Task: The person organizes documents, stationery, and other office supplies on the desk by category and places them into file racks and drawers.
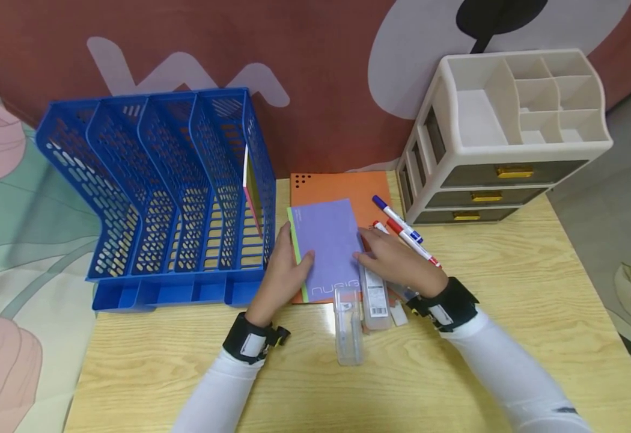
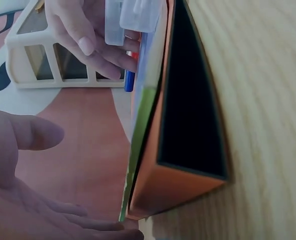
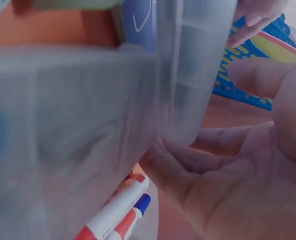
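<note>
A purple notebook [image 1: 329, 240] with a green spine [image 2: 144, 112] lies on an orange file box [image 1: 342, 185], whose open end looks dark inside. My left hand [image 1: 285, 270] is at the notebook's left edge, its fingers along the spine and its thumb extended toward the cover. At the right edge is my right hand [image 1: 402, 255], with relaxed fingers [image 3: 172, 172] close by a clear plastic case [image 3: 192, 65]. One clear pencil case [image 1: 349, 337] overlaps the notebook's lower edge. A second case [image 1: 376, 300], bearing a barcode label, lies beside it, partly under my right hand.
Markers, including a blue-capped one [image 1: 396, 218] and a red one [image 1: 415, 243], lie beyond my right hand. A white eraser [image 1: 398, 313] is near the cases. A blue file rack [image 1: 180, 279] holding a thin book [image 1: 252, 192] stands left; a white drawer organizer [image 1: 451, 135] stands right.
</note>
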Motion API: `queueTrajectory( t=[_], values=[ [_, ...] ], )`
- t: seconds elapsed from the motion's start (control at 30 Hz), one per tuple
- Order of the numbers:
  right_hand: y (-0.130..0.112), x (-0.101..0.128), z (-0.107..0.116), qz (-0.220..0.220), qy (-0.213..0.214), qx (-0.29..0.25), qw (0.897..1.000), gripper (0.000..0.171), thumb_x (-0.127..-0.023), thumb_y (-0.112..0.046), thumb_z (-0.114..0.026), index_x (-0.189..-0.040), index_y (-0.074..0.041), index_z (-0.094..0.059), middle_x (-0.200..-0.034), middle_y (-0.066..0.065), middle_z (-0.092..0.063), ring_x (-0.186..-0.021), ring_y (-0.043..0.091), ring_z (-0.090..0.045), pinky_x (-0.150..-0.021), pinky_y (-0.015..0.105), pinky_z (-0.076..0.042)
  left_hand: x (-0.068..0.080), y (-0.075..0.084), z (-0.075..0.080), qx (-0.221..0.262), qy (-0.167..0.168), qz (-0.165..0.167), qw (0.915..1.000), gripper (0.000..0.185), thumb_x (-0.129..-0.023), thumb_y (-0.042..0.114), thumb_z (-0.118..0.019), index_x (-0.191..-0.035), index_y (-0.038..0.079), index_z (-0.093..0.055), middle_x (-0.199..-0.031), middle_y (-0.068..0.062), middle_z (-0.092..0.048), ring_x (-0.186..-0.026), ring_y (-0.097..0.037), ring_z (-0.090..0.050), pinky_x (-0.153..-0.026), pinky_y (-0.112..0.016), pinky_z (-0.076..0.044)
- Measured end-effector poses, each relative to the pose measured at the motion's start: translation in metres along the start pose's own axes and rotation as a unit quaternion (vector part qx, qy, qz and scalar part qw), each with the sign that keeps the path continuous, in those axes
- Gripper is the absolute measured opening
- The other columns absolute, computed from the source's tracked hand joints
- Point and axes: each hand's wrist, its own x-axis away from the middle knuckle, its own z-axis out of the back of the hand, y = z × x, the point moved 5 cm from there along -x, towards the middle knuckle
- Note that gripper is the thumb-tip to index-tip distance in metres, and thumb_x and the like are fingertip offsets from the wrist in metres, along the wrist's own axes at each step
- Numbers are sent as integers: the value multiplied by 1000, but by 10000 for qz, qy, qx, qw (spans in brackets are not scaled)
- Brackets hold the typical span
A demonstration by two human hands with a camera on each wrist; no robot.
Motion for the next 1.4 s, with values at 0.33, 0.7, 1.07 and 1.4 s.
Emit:
queueTrajectory(
  t=[0.33,0.7,1.07,1.4],
  values=[
    [2,-3,-2,-223,50,-523,9984,67,-104,-30,-61,-154,7,-39,-155,25,-48,-140,34,-52,-115,55,-43,-2,-12,-9,7,-164,424,9990,84,-97,11,-63,-164,2,-13,-146,-25,-44,-131,-37,-48,-115,-58,-42],
    [2,-4,2,-405,127,-841,9956,60,-104,-27,-58,-151,7,-44,-137,24,-62,-119,32,-61,-106,53,-52,-1,-16,-17,-232,-160,823,9962,86,-99,20,-62,-164,-2,-10,-172,-25,-7,-160,-38,-6,-128,-55,-11],
    [13,-7,2,-351,189,-1335,9903,58,-105,-29,-56,-153,4,-44,-147,22,-58,-130,36,-62,-110,54,-49,-1,-3,-16,255,202,421,9986,88,-98,16,-61,-166,8,-6,-171,-19,-18,-154,-37,-29,-123,-56,-30],
    [18,-11,2,-395,403,-1882,9805,54,-106,-24,-55,-152,3,-45,-142,22,-61,-129,36,-62,-106,53,-52,-2,11,-16,1089,445,51,9930,88,-98,6,-57,-167,17,-4,-172,-9,-22,-145,-31,-43,-120,-53,-38]
  ],
)
